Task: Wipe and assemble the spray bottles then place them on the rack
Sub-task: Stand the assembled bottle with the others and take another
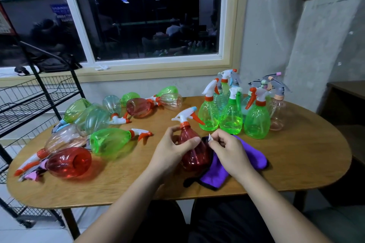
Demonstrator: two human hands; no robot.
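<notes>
Fingers [190,142] of my left hand [171,152] grip the bottle [195,158] upright for wiping; my right hand [230,150] pinches a white scrap [210,138] by the cloth [250,154].

Oval wooden desk [296,154] set against a grey concrete wall [266,25]. Above it, white-framed window [148,25], dark with night reflections. Black bag [53,64] on the sill. Dark wooden cabinet [347,88] at right.

1. We see a red bottle [194,152] standing up, with a white sprayer [185,116] on top.
2. A purple cloth [250,154] lies against its right side.
3. Green bottles [231,120] stand behind it; tipped bottles [108,142] lie left.
</notes>
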